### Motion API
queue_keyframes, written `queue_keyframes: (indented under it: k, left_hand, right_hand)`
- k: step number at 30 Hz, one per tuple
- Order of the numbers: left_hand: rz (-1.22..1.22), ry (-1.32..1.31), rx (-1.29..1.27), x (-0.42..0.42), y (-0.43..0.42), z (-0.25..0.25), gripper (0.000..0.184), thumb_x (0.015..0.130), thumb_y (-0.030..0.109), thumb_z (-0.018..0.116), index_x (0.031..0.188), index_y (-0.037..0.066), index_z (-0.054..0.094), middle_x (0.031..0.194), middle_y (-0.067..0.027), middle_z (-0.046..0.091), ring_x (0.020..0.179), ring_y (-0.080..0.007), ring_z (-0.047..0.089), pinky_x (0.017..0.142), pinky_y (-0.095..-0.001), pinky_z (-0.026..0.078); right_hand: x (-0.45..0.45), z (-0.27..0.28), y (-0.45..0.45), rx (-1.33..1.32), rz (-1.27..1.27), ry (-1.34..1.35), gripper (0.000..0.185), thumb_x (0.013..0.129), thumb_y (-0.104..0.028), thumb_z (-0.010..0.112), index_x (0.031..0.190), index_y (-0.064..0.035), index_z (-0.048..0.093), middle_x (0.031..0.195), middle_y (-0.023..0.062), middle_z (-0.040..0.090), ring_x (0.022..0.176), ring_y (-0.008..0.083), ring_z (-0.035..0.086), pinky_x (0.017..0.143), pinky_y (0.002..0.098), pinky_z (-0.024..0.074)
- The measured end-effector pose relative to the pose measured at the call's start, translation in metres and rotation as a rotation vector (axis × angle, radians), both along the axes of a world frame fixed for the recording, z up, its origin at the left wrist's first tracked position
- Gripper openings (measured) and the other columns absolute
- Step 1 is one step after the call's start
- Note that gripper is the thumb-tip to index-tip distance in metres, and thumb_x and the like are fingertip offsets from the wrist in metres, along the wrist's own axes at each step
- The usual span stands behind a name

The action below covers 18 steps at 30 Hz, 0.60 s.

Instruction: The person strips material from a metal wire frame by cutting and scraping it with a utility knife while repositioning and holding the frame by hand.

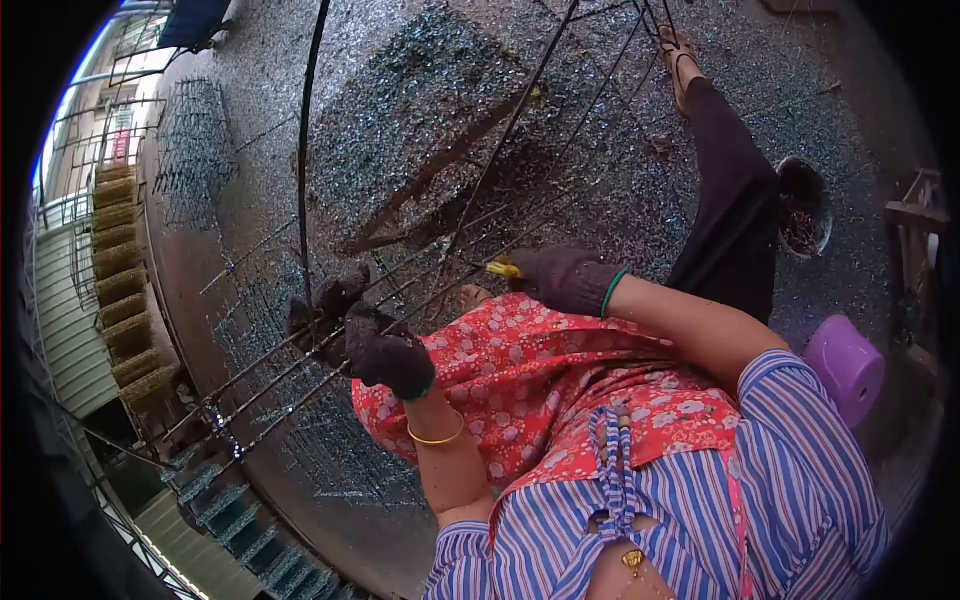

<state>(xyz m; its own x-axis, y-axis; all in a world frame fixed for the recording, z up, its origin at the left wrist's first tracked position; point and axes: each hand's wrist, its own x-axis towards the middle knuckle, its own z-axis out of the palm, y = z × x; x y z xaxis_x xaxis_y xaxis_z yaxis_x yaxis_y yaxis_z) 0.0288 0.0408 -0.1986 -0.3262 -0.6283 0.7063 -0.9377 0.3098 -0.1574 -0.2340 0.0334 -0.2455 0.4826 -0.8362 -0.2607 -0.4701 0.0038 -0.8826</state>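
My left hand [385,352], in a dark knit glove, is closed around thin dark metal rods [262,372] where they cross. The rods form a long open frame that runs from the lower left up past my lap. My right hand [565,278], also gloved in dark knit, is closed on a small tool with a yellow handle [505,270]. Its tip points at the rods and cannot be made out clearly. A red floral apron [560,390] covers my lap beneath both hands.
Metal scraps [420,110] cover the floor ahead, with a rusty bar [440,170] among them. A bucket [805,215] and a purple stool [845,370] stand at right. Stacked wire frames [195,150] and brown bundles [118,260] are at left. My leg [735,180] stretches forward.
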Motion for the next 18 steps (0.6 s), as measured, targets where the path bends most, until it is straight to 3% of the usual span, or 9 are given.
queue_keyframes:
  k: [1,3,6,8,9,13,15,16,18]
  left_hand:
    - [0.05,0.07,0.034,0.009,0.002,-0.012,0.027,0.093,0.018,0.051,0.103,-0.005,0.061,0.099,-0.0178,0.063,0.087,-0.0285,0.064,0.08,-0.037,0.053]
    - [0.087,0.143,0.058,0.011,-0.007,-0.013,0.029,0.096,0.021,0.047,0.103,-0.003,0.062,0.095,-0.0162,0.064,0.085,-0.029,0.063,0.079,-0.0384,0.052]
    - [-0.047,0.321,-0.036,-0.006,-0.01,-0.008,0.025,0.094,0.022,0.053,0.093,-0.001,0.063,0.085,-0.0133,0.065,0.077,-0.0279,0.063,0.077,-0.0393,0.053]
    - [-0.008,0.125,-0.052,0.001,-0.01,-0.005,0.026,0.095,0.022,0.051,0.091,-0.001,0.062,0.085,-0.0133,0.065,0.077,-0.0275,0.063,0.076,-0.0392,0.053]
    - [0.026,-0.07,-0.083,0.008,-0.015,0.0,0.028,0.096,0.023,0.049,0.089,-0.001,0.062,0.085,-0.0134,0.065,0.077,-0.027,0.063,0.076,-0.0391,0.053]
    - [-0.044,0.422,-0.038,0.008,-0.014,-0.018,0.029,0.097,0.023,0.046,0.088,0.0,0.062,0.087,-0.0135,0.065,0.079,-0.0288,0.064,0.078,-0.0398,0.053]
    - [-0.021,0.289,-0.058,-0.006,-0.014,-0.006,0.029,0.097,0.022,0.047,0.088,-0.001,0.062,0.087,-0.0137,0.065,0.079,-0.0288,0.064,0.078,-0.0401,0.053]
    - [-0.007,0.143,-0.053,-0.009,-0.006,-0.001,0.029,0.097,0.022,0.047,0.088,-0.001,0.062,0.087,-0.0139,0.065,0.079,-0.0288,0.064,0.077,-0.0404,0.053]
    - [-0.017,0.148,-0.123,-0.006,-0.008,-0.006,0.031,0.097,0.024,0.046,0.088,-0.002,0.062,0.086,-0.0141,0.065,0.08,-0.0288,0.064,0.079,-0.0403,0.053]
  right_hand:
    - [-0.001,-0.043,-0.006,0.114,0.078,0.21,0.032,0.087,-0.022,0.056,0.115,-0.0073,0.054,0.092,0.0217,0.064,0.084,0.0398,0.063,0.071,0.0455,0.0494]
    - [-0.037,-0.099,-0.016,0.206,0.206,0.4,0.03,0.086,-0.022,0.056,0.111,-0.0061,0.055,0.088,0.0222,0.064,0.081,0.0393,0.064,0.07,0.0467,0.0492]
    - [-0.023,-0.082,-0.006,0.066,0.112,0.249,0.028,0.085,-0.024,0.057,0.106,-0.0058,0.058,0.087,0.0217,0.065,0.082,0.0391,0.064,0.07,0.047,0.0496]
    - [-0.003,-0.013,-0.006,0.02,0.078,0.145,0.028,0.085,-0.027,0.058,0.105,-0.0066,0.06,0.091,0.0222,0.066,0.086,0.0393,0.064,0.073,0.0468,0.05]
    - [0.0,-0.03,-0.007,0.009,0.078,0.142,0.028,0.085,-0.027,0.058,0.105,-0.0066,0.06,0.091,0.0222,0.066,0.086,0.0393,0.064,0.073,0.0468,0.05]
    - [-0.03,-0.085,-0.01,0.126,-0.006,0.288,0.028,0.086,-0.025,0.056,0.108,-0.0062,0.058,0.09,0.0244,0.065,0.084,0.0397,0.064,0.071,0.047,0.05]
    - [-0.037,-0.119,-0.006,0.156,-0.139,0.369,0.032,0.086,-0.022,0.057,0.113,-0.0065,0.053,0.087,0.0199,0.065,0.08,0.0393,0.064,0.068,0.0475,0.0493]
    - [-0.034,-0.069,-0.015,0.181,-0.158,0.369,0.032,0.085,-0.021,0.057,0.113,-0.006,0.053,0.086,0.0219,0.064,0.08,0.0394,0.064,0.067,0.0477,0.0493]
    - [-0.021,-0.065,-0.027,0.065,-0.134,0.334,0.032,0.085,-0.02,0.056,0.113,-0.0056,0.053,0.085,0.0224,0.064,0.079,0.0393,0.064,0.066,0.0479,0.0492]
